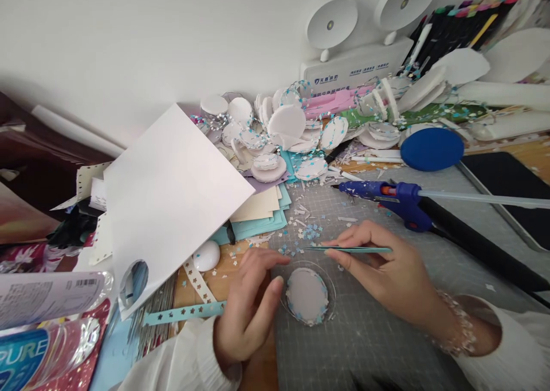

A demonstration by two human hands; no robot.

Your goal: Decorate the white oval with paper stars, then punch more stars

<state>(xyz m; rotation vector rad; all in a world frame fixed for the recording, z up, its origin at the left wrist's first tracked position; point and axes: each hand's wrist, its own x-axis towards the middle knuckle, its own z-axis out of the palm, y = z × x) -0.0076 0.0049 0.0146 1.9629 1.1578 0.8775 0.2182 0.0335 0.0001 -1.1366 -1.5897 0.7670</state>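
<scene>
My right hand (380, 265) pinches a pair of teal tweezers (356, 249), their tips pointing left over the grey cutting mat (365, 345). Below and left of the tips lies a white foam disc (307, 295) with small blue and white pieces around its rim, resting inside a clear ring or dish. My left hand (253, 299) is beside the disc on its left, fingers apart and holding nothing. Small blue and white paper flowers (311, 232) are scattered on the mat just beyond the tweezers.
A blue glue gun (387, 199) lies at the right, near a dark phone (511, 190) and a blue disc (432, 149). Decorated foam discs (286, 122) pile up along the wall. A white sheet (172, 196) with a cut-out hole and a plastic bottle (47, 345) are at the left.
</scene>
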